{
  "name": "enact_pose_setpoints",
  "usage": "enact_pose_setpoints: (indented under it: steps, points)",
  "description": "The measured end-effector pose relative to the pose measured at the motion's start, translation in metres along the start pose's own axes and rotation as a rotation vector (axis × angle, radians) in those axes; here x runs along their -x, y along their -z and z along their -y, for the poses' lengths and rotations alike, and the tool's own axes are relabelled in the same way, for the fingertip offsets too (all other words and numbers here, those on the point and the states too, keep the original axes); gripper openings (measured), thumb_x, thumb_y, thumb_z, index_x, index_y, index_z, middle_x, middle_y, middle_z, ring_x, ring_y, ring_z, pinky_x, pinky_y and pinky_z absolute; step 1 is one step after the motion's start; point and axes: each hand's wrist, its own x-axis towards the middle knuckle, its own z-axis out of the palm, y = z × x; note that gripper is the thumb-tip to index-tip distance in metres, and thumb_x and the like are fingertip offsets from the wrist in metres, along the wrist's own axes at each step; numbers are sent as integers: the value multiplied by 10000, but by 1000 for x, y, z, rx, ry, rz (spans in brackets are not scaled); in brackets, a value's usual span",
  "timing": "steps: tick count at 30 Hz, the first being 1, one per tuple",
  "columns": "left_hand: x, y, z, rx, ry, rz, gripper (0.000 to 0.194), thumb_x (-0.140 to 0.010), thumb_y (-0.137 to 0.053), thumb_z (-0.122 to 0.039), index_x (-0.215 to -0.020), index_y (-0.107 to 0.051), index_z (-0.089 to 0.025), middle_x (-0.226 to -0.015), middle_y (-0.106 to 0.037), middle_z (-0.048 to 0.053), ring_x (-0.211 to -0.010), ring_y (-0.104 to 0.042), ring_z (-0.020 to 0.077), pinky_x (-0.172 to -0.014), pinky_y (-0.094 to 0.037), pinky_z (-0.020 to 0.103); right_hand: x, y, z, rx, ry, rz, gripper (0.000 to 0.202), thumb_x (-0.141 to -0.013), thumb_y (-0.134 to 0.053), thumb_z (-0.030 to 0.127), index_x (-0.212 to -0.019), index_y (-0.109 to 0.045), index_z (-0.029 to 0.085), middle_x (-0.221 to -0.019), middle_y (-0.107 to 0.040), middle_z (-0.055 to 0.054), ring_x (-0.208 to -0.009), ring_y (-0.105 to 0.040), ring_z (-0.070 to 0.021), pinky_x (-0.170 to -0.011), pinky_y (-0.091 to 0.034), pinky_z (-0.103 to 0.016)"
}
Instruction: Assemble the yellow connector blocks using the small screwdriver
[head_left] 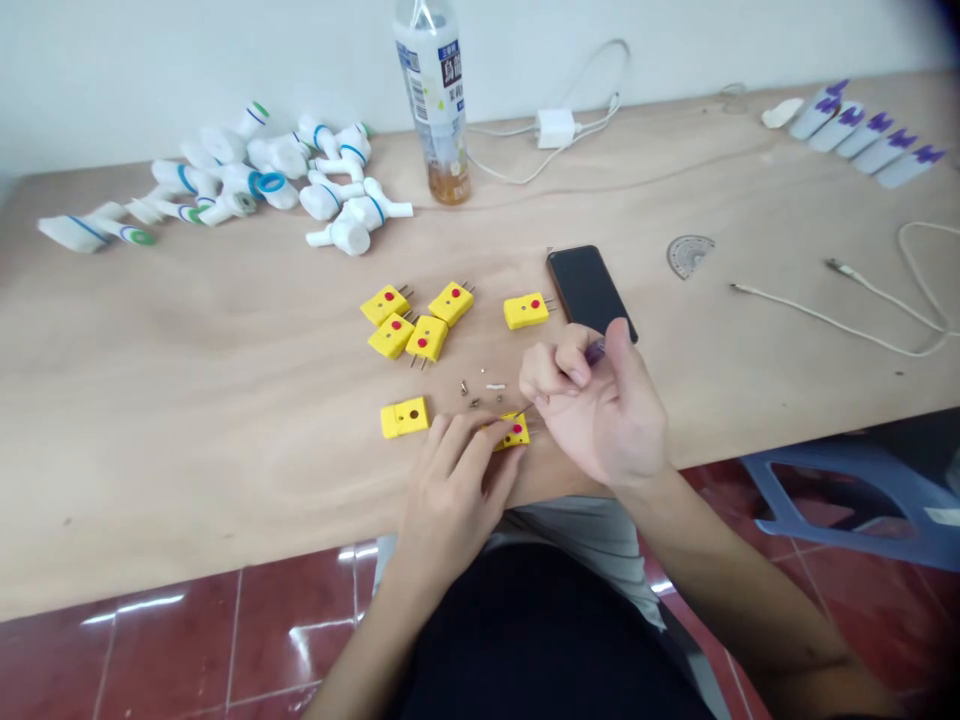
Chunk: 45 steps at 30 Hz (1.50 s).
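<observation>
My left hand (463, 465) is closed on a small yellow two-pin plug (517, 432) with a red dot, pressing it to the table near the front edge. Above it, my right hand (600, 400) grips a screwdriver (595, 350) with a purplish handle; its thin shaft slants down to the plug's face. Most of the handle is hidden by my fingers. Just beyond the plug lie several tiny metal screws (463, 388) and a small white piece (496, 386). A yellow plug half (405, 417) with a dark hole rests left of my left hand.
Several yellow plugs (427, 338) lie farther back, with another plug (526, 310) beside a black phone (591, 290). White plastic fittings (225, 175), a bottle (439, 120), a charger (556, 128), a protractor (690, 256), a cable (862, 325) and purple-topped containers (862, 135) stand around. A blue stool (847, 505) is at right.
</observation>
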Motion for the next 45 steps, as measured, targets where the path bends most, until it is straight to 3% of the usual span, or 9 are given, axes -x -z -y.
enact_pose_setpoints:
  steps: [6,11,23,34,40,43,45]
  points:
    - [0,0,-1,-11,0,-5,274,-1075,-791,-115,-1324,-722,-204,-1287,-787,125,-1209,-767,295,-1050,-668,469,1,1,1,8,6,-17,666,-1084,-656,760,-712,-460,244,-697,-294,31,-652,-298,-178,-677,-364,-347]
    - [-1,0,-1,-26,6,13,373,-1089,-783,-147,-1445,-700,-219,-1335,-771,135,-1263,-754,314,-1095,-669,523,3,2,-1,2,-25,-7,681,-1083,-635,782,-709,-450,243,-698,-294,29,-664,-302,-182,-679,-357,-350]
    - [-2,-3,0,-54,-9,11,345,-1079,-787,-141,-1412,-724,-205,-1308,-772,144,-1254,-769,329,-1075,-685,525,4,3,3,-39,11,-31,615,-1134,-634,655,-718,-469,233,-706,-299,31,-660,-314,-171,-696,-358,-336]
    - [-1,-1,0,-26,10,23,309,-1101,-766,-160,-1401,-720,-221,-1320,-773,141,-1274,-767,323,-1094,-682,534,5,-1,-1,2,-6,-22,679,-1040,-715,771,-695,-477,236,-690,-319,29,-673,-341,-176,-679,-343,-349]
    - [-3,-1,-1,-22,22,10,291,-1094,-767,-168,-1375,-734,-234,-1352,-786,136,-1254,-773,320,-1084,-684,535,6,5,-8,164,119,66,556,-1116,-697,637,-731,-643,239,-716,-483,-2,-702,-478,-186,-704,-405,-368]
    - [-4,-1,-1,-8,-1,0,290,-1091,-770,-161,-1369,-727,-231,-1353,-812,125,-1215,-771,309,-1060,-681,524,7,9,-11,289,162,88,408,-1090,-754,613,-888,-801,262,-729,-549,-9,-708,-535,-201,-708,-466,-382]
    - [-5,0,0,4,3,9,296,-1095,-762,-165,-1377,-715,-238,-1345,-821,114,-1213,-768,309,-1056,-678,522,8,10,-11,299,108,96,424,-1092,-721,666,-1006,-856,273,-722,-532,-4,-705,-523,-204,-710,-486,-384]
